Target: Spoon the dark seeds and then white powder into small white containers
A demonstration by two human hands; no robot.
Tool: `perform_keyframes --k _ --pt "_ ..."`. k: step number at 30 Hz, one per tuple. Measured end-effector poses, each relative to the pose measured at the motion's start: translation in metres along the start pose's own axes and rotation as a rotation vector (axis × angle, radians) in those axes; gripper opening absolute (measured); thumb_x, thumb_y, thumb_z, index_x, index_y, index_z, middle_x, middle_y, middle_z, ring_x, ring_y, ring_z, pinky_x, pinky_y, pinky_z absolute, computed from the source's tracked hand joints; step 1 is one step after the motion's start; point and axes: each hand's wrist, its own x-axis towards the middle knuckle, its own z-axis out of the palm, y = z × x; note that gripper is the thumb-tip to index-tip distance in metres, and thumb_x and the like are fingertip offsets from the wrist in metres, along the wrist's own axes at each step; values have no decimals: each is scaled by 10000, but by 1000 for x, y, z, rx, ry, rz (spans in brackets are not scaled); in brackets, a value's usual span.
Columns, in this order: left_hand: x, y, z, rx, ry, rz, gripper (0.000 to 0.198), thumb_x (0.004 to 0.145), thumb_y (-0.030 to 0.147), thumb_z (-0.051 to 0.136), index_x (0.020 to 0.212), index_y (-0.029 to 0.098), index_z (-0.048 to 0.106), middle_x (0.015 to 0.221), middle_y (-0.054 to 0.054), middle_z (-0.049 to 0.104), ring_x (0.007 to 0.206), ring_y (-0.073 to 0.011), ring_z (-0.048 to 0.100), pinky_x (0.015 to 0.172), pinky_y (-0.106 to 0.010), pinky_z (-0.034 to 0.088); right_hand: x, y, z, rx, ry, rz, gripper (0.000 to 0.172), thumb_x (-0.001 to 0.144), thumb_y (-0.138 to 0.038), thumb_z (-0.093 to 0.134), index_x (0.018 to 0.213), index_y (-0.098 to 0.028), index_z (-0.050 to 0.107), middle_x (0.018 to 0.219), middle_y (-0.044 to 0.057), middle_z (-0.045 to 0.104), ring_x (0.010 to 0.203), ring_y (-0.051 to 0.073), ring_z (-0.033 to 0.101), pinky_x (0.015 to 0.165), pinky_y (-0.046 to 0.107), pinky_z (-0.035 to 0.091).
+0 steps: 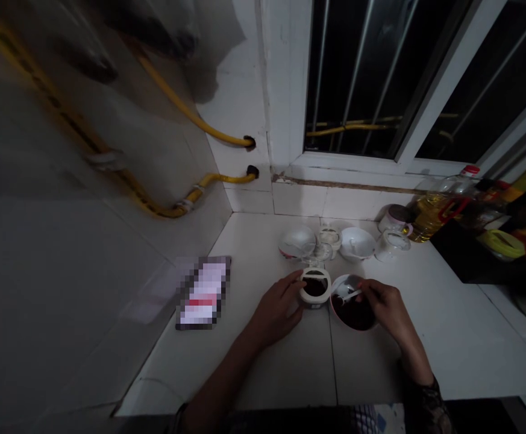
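Observation:
My left hand (277, 310) curls around the left side of a small seasoning jar (316, 298) with a white rim; its clear lid (316, 263) is flipped up and something dark lies inside. Just right of the jar, a bowl (355, 327) with a pinkish rim is filled with dark contents I cannot identify. My right hand (387, 306) pinches the handle of a small white spoon (349, 295), whose far end is over or in the bowl. Both jar and bowl stand upright on the white tiled counter (290, 367).
Behind the jar are a glass bowl (297, 242), another lidded jar (330, 236) and a white bowl (357, 244). More jars (392, 245), an oil bottle (429, 217) and a black box (455, 250) line the right. A blurred phone (203, 293) lies left; yellow pipe (154, 205) runs along the wall.

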Motion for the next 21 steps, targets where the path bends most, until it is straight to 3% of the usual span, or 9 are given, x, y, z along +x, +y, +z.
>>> perform_keyframes --k 7,9,13,18,21 --pt "1 1 0 8 13 17 428 842 122 574 1260 169 497 1364 -198 582 1217 -285 631 966 -424 581 0 7 -14 208 113 135 364 761 -514 608 787 -178 745 613 60 727 646 218 634 647 309 475" --pt "1 1 0 8 15 15 427 840 119 569 1257 174 497 1364 -194 581 1215 -283 632 970 -422 580 -1 7 -17 264 129 164 368 732 -525 639 785 -176 744 593 56 714 619 209 611 603 301 452" --pt "0 1 0 -1 3 2 435 834 118 583 1256 180 501 1373 -189 574 1234 -284 618 983 -425 572 -2 6 -18 369 135 251 377 664 -525 690 774 -169 745 569 47 691 488 149 480 447 258 292" --pt "-1 0 1 -18 -6 -7 445 841 121 585 1273 189 503 1388 -183 567 1238 -278 617 991 -430 566 -3 5 -14 502 134 322 399 589 -521 741 737 -150 735 542 39 673 399 75 294 412 241 160" --pt "-1 -1 1 -14 -8 -9 450 835 123 588 1272 191 505 1390 -182 566 1235 -279 620 984 -429 571 -3 4 -13 588 153 350 429 544 -524 780 733 -144 721 524 34 663 379 54 256 407 227 138"
